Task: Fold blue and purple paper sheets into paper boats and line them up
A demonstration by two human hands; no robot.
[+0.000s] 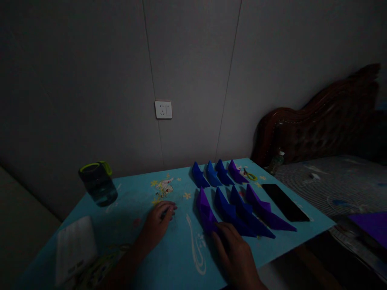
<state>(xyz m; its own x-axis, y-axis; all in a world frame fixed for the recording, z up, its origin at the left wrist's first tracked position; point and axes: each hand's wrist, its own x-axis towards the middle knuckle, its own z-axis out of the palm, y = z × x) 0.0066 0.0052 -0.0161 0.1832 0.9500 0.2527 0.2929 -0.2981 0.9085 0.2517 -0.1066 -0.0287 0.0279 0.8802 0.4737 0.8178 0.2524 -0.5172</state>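
Two rows of folded paper boats, purple and blue, stand on the light-blue table. In the front row, the leftmost purple paper boat has its near tip between the thumb and fingers of my right hand. Just right of it, a dark blue paper boat lies close to my fingers. My left hand rests on the tabletop left of the boats, its fingers loosely curled with a gap to the thumb and nothing visible in it. The back row includes a lighter blue paper boat.
Yellow-handled scissors lie behind a black phone at the table's right. On the left are a dark water bottle and a white box-like object. A bed adjoins on the right, with purple paper near it.
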